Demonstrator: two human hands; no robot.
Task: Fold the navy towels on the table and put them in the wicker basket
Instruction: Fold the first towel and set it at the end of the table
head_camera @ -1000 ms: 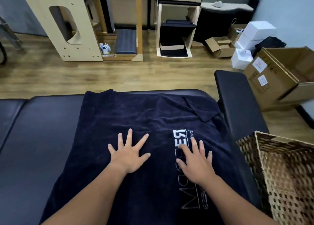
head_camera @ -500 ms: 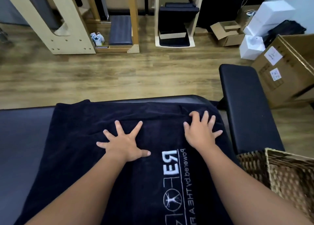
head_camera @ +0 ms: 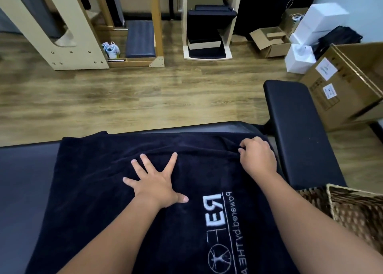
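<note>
The navy towel (head_camera: 99,180) lay unfolded; the left hand (head_camera: 157,182) pressed flat with spread fingers, the right hand (head_camera: 258,155) pinched a fold. The wicker basket (head_camera: 352,209) seemed empty.

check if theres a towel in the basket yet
No, the visible part of the wicker basket holds no towel; the navy towel lies spread on the table.

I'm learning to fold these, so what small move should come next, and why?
Probably draw the far right corner toward you. The right hand already pinches the towel there, a ridge has formed, and the left hand lies flat, pinning the cloth. The basket waits.
</note>
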